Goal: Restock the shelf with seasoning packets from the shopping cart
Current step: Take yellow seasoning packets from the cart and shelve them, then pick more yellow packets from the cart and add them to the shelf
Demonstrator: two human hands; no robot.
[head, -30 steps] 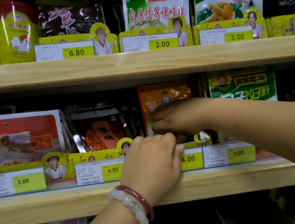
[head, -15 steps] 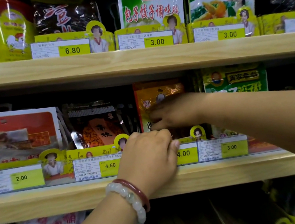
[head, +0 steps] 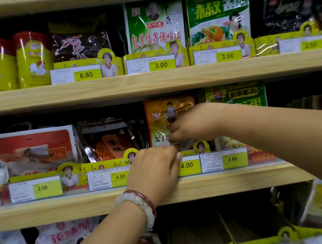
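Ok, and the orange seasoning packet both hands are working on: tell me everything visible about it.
The orange seasoning packet is a glossy plastic pouch, orange-gold on top and pale lower down, with an oval portrait, a small red seal and black characters. It stands upright on the middle shelf, behind the 4.00 price tag, between a dark packet and a green one. The right hand pinches its front; the left hand is at its lower edge, which is hidden.

Middle wooden shelf (head: 219, 183) carried upright packets: red-white packet (head: 28, 150), dark foil packet (head: 107, 139), orange seasoning packet (head: 159, 117), green packet (head: 236, 95). Yellow price tags (head: 47, 187) lined its front edge.
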